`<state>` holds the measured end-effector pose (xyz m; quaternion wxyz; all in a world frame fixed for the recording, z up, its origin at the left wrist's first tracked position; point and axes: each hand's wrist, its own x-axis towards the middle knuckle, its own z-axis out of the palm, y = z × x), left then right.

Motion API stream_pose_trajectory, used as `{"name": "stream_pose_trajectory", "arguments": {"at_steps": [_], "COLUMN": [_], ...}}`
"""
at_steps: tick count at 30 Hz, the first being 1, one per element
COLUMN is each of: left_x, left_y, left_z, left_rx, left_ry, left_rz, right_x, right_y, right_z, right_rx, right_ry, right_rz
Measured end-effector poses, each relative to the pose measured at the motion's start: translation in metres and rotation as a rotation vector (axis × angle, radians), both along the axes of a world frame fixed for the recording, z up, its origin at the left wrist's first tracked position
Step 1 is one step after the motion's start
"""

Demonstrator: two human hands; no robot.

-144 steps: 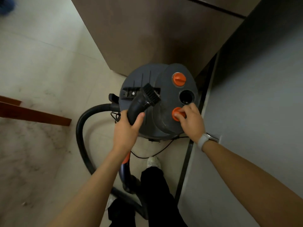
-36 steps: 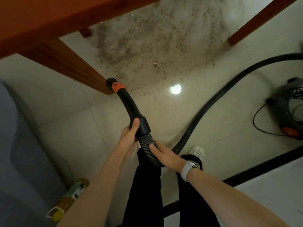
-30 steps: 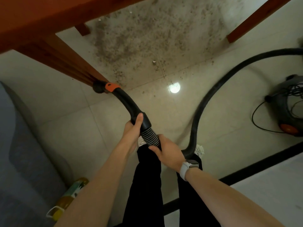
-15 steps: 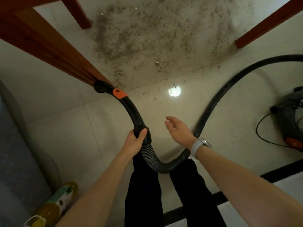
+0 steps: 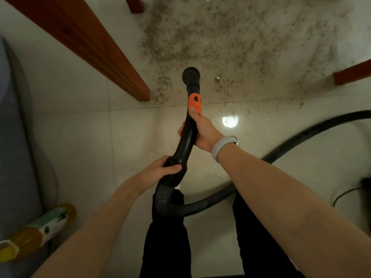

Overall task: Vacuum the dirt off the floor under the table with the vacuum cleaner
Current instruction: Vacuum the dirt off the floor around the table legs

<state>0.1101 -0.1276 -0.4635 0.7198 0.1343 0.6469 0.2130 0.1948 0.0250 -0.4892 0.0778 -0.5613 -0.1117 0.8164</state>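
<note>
Two-hand hold on the vacuum wand [image 5: 185,137], black and curved, with an orange collar [image 5: 194,102] near its tip.

Left hand [image 5: 160,171]: grip wrapped round the wand's lower end, just above the ribbed hose [image 5: 163,197]. Probably the anchor, taking the hose's drag.

Right hand [image 5: 200,131]: grip curled round the wand just below the orange collar, thumb lying along it. Forward placement likely steers the tip.

Nozzle mouth [image 5: 191,75] sits beyond the collar, over the near edge of the dirt [image 5: 220,37]. Whether it touches the floor [image 5: 80,137] I cannot tell.

Dirt spreads beyond the nozzle, between the table's wooden legs [image 5: 138,5]; a wooden rail [image 5: 96,45] runs left of the nozzle.

Hose loops back from the wand between the person's legs, slack, so reach looks unhindered.

Judgement: sweep barely begun; the patch looks whole.
</note>
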Motion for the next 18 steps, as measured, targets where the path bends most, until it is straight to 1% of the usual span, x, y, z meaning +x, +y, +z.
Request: {"name": "stream_pose_trajectory", "arguments": {"at_steps": [2, 3, 4, 6, 8, 9, 10, 12, 15, 18], "left_x": [0.005, 0.010, 0.017, 0.034, 0.055, 0.063, 0.067, 0.067, 0.050, 0.036], "left_y": [0.008, 0.012, 0.015, 0.019, 0.020, 0.019, 0.016, 0.007, -0.012, -0.039], "left_z": [-0.010, -0.018, -0.028, -0.052, -0.077, -0.090, -0.103, -0.130, -0.173, -0.201], "left_rx": [-0.013, -0.005, 0.005, 0.012, 0.016, 0.015, 0.013, -0.004, -0.033, -0.050], "left_ry": [0.081, 0.166, 0.279, 0.561, 0.801, 0.883, 0.937, 0.980, 1.038, 1.126], "left_rz": [-0.008, -0.051, -0.103, -0.175, -0.186, -0.162, -0.120, -0.025, 0.050, 0.138], "right_x": [-0.002, -0.002, -0.001, 0.001, 0.004, 0.004, 0.002, -0.005, -0.029, -0.057], "right_y": [0.003, 0.003, 0.004, 0.006, 0.007, 0.007, 0.005, -0.002, -0.023, -0.052], "right_z": [-0.017, -0.027, -0.037, -0.062, -0.088, -0.103, -0.117, -0.144, -0.183, -0.215], "right_rx": [-0.014, 0.003, 0.019, 0.038, 0.034, 0.029, 0.025, 0.027, 0.031, 0.038], "right_ry": [0.009, 0.009, 0.009, 0.014, 0.009, 0.007, 0.008, 0.014, 0.050, 0.106], "right_rz": [0.028, 0.064, 0.100, 0.147, 0.162, 0.173, 0.187, 0.229, 0.274, 0.356]}}
